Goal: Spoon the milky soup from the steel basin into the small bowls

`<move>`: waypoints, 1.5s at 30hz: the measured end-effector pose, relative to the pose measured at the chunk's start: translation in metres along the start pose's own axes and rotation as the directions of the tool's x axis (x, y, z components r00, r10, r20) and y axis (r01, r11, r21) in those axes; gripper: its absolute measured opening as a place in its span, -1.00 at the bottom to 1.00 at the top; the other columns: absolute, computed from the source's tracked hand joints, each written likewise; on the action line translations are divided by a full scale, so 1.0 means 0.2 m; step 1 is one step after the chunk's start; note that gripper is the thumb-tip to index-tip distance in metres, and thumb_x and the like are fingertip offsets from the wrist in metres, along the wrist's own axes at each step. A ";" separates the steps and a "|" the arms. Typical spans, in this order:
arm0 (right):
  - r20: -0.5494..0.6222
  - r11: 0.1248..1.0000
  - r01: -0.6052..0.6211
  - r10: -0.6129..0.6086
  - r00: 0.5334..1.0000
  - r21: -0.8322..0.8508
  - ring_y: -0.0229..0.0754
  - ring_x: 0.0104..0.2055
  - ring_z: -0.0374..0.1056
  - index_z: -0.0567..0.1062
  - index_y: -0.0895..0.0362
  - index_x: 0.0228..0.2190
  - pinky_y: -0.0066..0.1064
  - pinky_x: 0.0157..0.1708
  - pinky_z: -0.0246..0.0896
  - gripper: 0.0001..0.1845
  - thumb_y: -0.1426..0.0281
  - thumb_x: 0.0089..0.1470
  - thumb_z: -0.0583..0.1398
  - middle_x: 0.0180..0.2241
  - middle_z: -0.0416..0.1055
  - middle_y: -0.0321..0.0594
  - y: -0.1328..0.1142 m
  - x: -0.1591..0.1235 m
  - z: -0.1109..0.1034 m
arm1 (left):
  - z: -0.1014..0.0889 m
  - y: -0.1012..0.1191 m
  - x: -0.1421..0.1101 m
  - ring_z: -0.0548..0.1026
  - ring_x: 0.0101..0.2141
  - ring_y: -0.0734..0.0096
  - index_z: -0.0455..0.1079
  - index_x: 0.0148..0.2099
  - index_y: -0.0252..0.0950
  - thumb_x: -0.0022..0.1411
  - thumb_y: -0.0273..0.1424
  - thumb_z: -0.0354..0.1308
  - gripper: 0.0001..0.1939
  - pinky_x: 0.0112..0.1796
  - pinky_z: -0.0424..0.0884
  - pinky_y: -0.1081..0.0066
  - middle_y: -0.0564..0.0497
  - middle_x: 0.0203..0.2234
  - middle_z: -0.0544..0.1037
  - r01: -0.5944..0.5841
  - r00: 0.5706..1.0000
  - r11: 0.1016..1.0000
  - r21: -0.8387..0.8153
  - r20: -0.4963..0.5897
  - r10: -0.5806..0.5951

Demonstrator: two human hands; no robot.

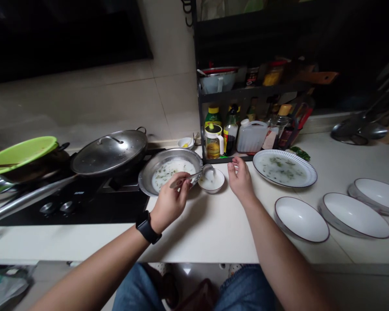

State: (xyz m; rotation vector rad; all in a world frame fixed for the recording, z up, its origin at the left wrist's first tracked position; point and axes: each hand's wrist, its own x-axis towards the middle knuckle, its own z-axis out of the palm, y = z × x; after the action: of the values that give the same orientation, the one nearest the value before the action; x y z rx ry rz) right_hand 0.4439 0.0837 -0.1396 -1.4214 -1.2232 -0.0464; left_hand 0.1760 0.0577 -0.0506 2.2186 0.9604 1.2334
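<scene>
My left hand (173, 198), a black watch on its wrist, is closed around the handle of a metal spoon (197, 173). The spoon's bowl-shaped end is tilted over a small white bowl (210, 185) with whitish liquid in it. Just left of that, partly behind my left hand, a wide metal basin (144, 179) holds milky liquid with green bits. My right hand (241, 179) is raised to the right of the small bowl, apart from it, with loosely curved fingers and nothing in them. A ribbed white plate (312, 176) of similar soup stands beyond it.
Three white bowls with dark rims, the nearest bowl (301, 219) among them, stand at right. On the left, a lidded wok (112, 151) and a green colander (26, 153) sit on the black stove (94, 207). A rack (199, 125) of bottles stands behind.
</scene>
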 end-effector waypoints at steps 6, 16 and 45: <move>-0.002 1.000 0.002 -0.002 1.000 -0.005 0.11 0.05 0.48 0.41 0.21 0.12 0.06 0.02 0.47 -0.35 -0.06 0.35 0.04 0.03 0.49 0.23 0.00 0.00 0.00 | -0.02 -0.03 -0.04 0.65 -0.16 0.23 0.38 0.10 -0.32 0.43 -0.57 0.04 -0.75 -0.17 0.61 0.30 -0.23 -0.13 0.65 -0.528 0.847 0.810 0.255 0.224 0.482; 0.006 1.000 0.003 -0.003 1.000 0.008 0.11 0.07 0.47 0.40 0.18 0.14 0.04 0.02 0.47 -0.35 -0.07 0.34 0.05 0.04 0.49 0.20 0.01 -0.01 0.02 | -0.08 -0.06 -0.05 0.70 -0.24 0.28 0.41 0.05 -0.27 0.46 -0.42 0.11 -0.83 -0.19 0.62 0.33 -0.14 -0.23 0.67 -0.145 0.986 0.989 -0.014 -0.080 0.144; 0.040 1.000 -0.028 0.027 0.999 0.010 0.12 0.06 0.48 0.40 0.20 0.14 0.08 0.03 0.46 -0.32 -0.09 0.32 0.08 0.06 0.49 0.23 0.01 -0.01 0.02 | -0.20 -0.36 0.02 0.65 -0.45 0.25 0.33 -0.12 -0.33 0.22 -0.22 0.28 -0.67 -0.42 0.55 0.34 -0.05 -0.46 0.62 0.503 0.739 0.685 -0.527 -0.149 -0.658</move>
State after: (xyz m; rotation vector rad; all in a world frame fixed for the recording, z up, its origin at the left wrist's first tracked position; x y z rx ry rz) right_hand 0.4423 0.0858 -0.1446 -1.4352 -1.2343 0.0072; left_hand 0.1177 0.1096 -0.0742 1.1977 1.2312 1.3408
